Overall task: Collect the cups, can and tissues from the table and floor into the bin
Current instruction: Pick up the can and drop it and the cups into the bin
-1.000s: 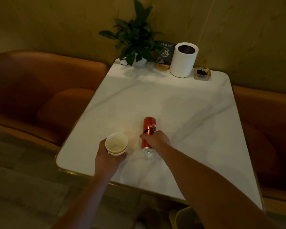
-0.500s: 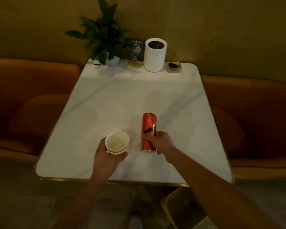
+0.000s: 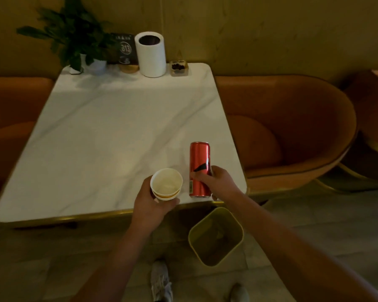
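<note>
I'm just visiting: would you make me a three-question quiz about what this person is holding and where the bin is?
1. True or false: the left hand holds stacked paper cups.
2. Which hand grips the red can?
3. Multiple choice: the yellow bin stands A) on the marble table, B) on the floor by the table's near edge, C) on the orange chair.

Key: 1 true. 2 the right hand. 3 B.

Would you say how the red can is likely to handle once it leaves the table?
The slim red can, gripped low by the right hand, probably feels light if empty. Its glossy metal may slip. Being round, it would likely roll if dropped.
</note>
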A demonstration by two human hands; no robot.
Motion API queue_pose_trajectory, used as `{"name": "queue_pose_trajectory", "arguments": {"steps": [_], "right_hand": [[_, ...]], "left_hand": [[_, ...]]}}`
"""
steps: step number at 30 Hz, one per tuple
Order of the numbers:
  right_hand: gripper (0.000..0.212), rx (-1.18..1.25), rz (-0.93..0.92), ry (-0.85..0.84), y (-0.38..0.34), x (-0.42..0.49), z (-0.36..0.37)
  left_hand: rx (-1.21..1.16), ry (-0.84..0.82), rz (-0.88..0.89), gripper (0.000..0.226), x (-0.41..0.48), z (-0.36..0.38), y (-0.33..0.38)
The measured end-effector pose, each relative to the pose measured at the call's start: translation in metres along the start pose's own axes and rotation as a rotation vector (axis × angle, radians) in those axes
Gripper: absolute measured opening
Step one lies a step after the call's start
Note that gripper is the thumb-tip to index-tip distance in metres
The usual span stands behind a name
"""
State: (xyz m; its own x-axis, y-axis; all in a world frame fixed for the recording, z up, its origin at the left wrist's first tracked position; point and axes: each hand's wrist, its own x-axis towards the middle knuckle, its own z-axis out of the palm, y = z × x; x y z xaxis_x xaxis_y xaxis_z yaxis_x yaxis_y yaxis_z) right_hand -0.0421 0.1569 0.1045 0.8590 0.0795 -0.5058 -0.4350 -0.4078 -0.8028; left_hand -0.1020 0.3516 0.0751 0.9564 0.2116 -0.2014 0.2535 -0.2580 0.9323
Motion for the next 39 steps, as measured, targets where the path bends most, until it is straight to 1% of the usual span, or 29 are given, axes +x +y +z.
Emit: {"name": "queue_pose_trajectory", "arguments": {"steps": [2,3,6,10,15,17,21,24,26,33,36,39], "right_hand": [[0.058,0.089,-0.013,-0.023,0.022,-0.019,-0.023],[0.057,0.13,-0.027,-0.04,0.034,-0.029,-0.035],[0.043,0.223,-0.071,-0.101,0.076,-0.061,-0.073],[0.052,0.213,-0.042,-0.161,0.139,-0.091,-0.114],[0.05,0.096,0.021,-0.197,0.207,-0.111,-0.136],[0.047,0.046,0.079,-0.176,0.235,-0.113,-0.134],[0.05,0.019,0.181,-0.155,0.283,-0.096,-0.116],[0.039,0.023,0.233,-0.134,0.31,-0.066,-0.095],[0.038,-0.006,0.241,-0.128,0.327,-0.04,-0.081],[0.064,-0.166,0.31,-0.181,0.371,0.046,-0.039],[0.065,-0.193,0.422,-0.198,0.405,0.078,-0.024],[0.079,-0.263,0.489,-0.159,0.428,0.109,-0.006]], "left_hand": [[0.008,-0.005,0.001,0.079,-0.023,0.025,0.005],[0.013,-0.003,-0.001,0.079,-0.036,0.037,0.006],[0.04,0.005,-0.006,0.08,-0.078,0.076,0.005],[0.126,0.032,-0.11,0.083,-0.126,0.123,-0.012],[0.149,0.03,-0.303,0.082,-0.154,0.163,-0.055],[0.132,0.025,-0.355,0.081,-0.155,0.173,-0.076],[0.115,0.01,-0.415,0.076,-0.14,0.195,-0.113],[0.119,0.007,-0.446,0.077,-0.12,0.211,-0.141],[0.137,0.006,-0.462,0.079,-0.102,0.22,-0.162],[0.158,-0.073,-0.455,0.088,-0.059,0.252,-0.242],[0.164,-0.111,-0.432,0.086,-0.05,0.269,-0.28],[0.214,-0.15,-0.428,0.094,-0.04,0.282,-0.317]]}}
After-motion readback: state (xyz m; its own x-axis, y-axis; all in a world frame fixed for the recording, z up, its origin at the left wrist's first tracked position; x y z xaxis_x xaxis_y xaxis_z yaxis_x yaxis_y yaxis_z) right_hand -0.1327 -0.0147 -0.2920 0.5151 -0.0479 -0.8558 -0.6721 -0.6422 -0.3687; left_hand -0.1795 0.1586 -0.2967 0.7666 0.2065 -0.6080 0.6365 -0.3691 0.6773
